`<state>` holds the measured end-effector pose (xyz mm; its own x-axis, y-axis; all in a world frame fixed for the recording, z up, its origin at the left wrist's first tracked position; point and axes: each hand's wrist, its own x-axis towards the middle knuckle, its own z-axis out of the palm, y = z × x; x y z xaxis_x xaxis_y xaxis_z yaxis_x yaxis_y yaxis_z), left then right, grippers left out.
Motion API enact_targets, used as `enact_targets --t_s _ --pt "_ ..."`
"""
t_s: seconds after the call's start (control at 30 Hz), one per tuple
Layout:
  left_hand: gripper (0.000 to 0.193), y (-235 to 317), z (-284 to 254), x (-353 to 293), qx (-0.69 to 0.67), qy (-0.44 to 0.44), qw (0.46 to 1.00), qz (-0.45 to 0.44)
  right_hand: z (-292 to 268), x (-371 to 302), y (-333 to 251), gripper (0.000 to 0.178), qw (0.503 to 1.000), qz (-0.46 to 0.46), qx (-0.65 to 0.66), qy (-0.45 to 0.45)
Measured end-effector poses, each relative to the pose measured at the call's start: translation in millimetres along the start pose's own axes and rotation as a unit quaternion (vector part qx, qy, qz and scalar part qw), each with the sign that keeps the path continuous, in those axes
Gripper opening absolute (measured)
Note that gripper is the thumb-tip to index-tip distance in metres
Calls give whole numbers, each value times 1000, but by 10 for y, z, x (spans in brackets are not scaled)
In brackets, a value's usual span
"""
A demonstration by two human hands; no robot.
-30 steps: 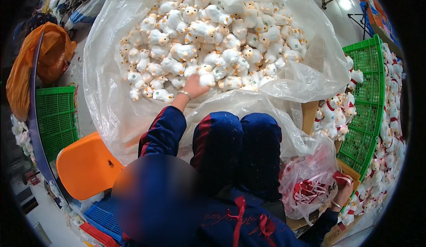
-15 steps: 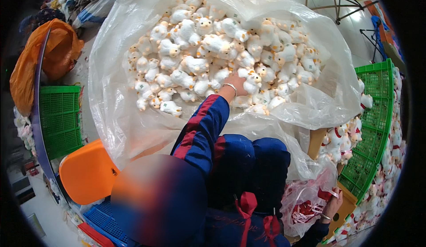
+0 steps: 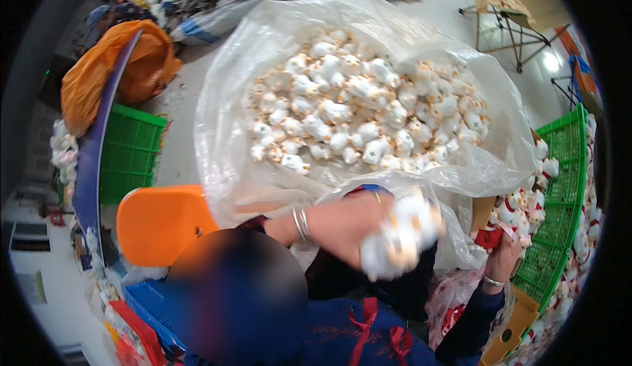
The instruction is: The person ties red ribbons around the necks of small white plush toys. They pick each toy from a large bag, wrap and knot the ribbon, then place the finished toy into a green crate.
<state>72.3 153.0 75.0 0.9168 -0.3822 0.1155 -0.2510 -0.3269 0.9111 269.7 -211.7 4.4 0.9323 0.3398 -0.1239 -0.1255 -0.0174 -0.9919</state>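
My left hand (image 3: 345,224), smeared by motion, is closed on a small white plush toy (image 3: 411,224) above my lap. The toy has orange-yellow patches. A bracelet shows on that wrist. At the right, my right hand (image 3: 504,257) pinches a red piece of fabric (image 3: 488,237) with a pale pink strip beside it. Under that forearm lies a clear pinkish plastic bag (image 3: 442,293) with red pieces in it. Ahead of me a large clear plastic sheet bag (image 3: 227,112) lies spread out, with a heap of white plush toys (image 3: 332,112) in it.
A green crate (image 3: 559,182) with plush toys wearing red neck pieces stands to the right, beside a cardboard box (image 3: 513,320). At the left are an orange stool (image 3: 161,224), another green crate (image 3: 131,152) and an orange bag (image 3: 92,79). A folding chair frame (image 3: 510,30) stands far right.
My left hand has come back from the heap to above my lap with a plush toy in it. My right hand has risen out of the pinkish bag with the red fabric piece. The view has shifted.
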Motion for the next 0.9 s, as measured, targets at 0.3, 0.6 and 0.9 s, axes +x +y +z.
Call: enact_targets --t_s 0.3,0.6,0.9 --pt "48 462 1098 -575 169 -53 983 -42 1481 -346 -704 26 895 -265 -236 -270" --pt "40 699 927 -400 -83 433 890 -118 1571 -784 -637 41 916 152 148 -340" --pt "13 519 990 -277 -273 301 889 -210 1356 -828 -552 45 932 153 155 -290"
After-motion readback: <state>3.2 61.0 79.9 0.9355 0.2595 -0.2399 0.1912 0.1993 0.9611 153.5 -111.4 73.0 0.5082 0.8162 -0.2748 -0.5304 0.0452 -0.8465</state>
